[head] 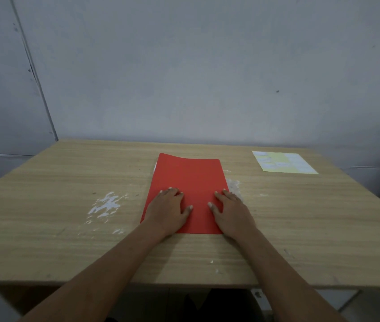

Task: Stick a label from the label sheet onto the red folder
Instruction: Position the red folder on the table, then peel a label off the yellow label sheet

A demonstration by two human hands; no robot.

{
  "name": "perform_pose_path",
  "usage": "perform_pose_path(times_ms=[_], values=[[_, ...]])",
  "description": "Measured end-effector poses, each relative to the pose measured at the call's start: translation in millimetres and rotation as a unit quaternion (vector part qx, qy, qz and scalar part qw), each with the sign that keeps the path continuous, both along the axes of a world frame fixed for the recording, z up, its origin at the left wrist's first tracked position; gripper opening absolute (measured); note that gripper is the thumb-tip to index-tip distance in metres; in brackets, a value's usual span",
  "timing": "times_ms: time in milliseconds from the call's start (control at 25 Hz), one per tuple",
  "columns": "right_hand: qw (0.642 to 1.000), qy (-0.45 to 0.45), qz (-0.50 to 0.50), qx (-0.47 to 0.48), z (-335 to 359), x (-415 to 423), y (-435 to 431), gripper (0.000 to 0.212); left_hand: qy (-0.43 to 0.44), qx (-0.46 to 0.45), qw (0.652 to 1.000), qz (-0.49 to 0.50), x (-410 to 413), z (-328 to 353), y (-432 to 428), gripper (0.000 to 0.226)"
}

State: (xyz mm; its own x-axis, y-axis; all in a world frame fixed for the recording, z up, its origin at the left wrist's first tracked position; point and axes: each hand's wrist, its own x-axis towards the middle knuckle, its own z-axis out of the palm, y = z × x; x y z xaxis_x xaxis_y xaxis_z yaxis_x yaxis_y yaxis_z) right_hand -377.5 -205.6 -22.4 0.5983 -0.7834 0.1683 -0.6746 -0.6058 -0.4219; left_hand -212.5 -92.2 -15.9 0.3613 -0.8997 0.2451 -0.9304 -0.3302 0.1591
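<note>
The red folder (190, 180) lies flat in the middle of the wooden table (68, 205), its far edge slightly raised. My left hand (168, 209) rests palm down on its near left part, fingers spread. Palm down on the near right edge is my right hand (230, 211), partly over the table. Neither hand holds anything. The label sheet (284, 161), pale yellow with white labels, lies at the far right of the table, well away from both hands.
A grey wall stands right behind the table's far edge. White scuffed patches (106, 204) mark the tabletop left of the folder, and another sits by its right side. A bit of white paper (155, 167) peeks out at the folder's far left edge.
</note>
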Motion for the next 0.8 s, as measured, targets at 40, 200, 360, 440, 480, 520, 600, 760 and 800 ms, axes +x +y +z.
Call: perform_pose_path(times_ms=[40, 200, 360, 440, 480, 520, 600, 760, 800], values=[[1.000, -0.021, -0.002, 0.006, 2, -1, -2, 0.059, -0.001, -0.006, 1.000, 0.001, -1, 2, -1, 0.063], [0.999, -0.030, -0.026, -0.030, 8, -14, -14, 0.054, -0.002, -0.020, 1.000, -0.012, -6, 8, -16, 0.057], [0.998, -0.002, -0.038, -0.050, 7, -31, -30, 0.053, 0.017, -0.031, 0.999, -0.041, -23, 13, -40, 0.056], [0.997, 0.001, -0.045, -0.055, 5, -41, -40, 0.055, 0.026, -0.030, 0.998, -0.056, -34, 14, -54, 0.055], [0.997, 0.002, -0.052, -0.053, 4, -45, -45, 0.056, 0.031, -0.025, 0.997, -0.063, -40, 13, -63, 0.055], [0.997, 0.006, -0.061, -0.053, 4, -50, -49, 0.057, 0.033, -0.021, 0.997, -0.070, -45, 13, -70, 0.055], [0.996, 0.015, -0.078, -0.051, 2, -58, -60, 0.060, 0.044, -0.013, 0.995, -0.084, -56, 12, -88, 0.053], [0.994, 0.020, -0.096, -0.052, 3, -66, -85, 0.059, 0.073, -0.024, 0.991, -0.106, -78, 14, -124, 0.049], [0.994, 0.019, -0.100, -0.050, 4, -67, -94, 0.059, 0.079, -0.024, 0.991, -0.109, -83, 15, -134, 0.049]])
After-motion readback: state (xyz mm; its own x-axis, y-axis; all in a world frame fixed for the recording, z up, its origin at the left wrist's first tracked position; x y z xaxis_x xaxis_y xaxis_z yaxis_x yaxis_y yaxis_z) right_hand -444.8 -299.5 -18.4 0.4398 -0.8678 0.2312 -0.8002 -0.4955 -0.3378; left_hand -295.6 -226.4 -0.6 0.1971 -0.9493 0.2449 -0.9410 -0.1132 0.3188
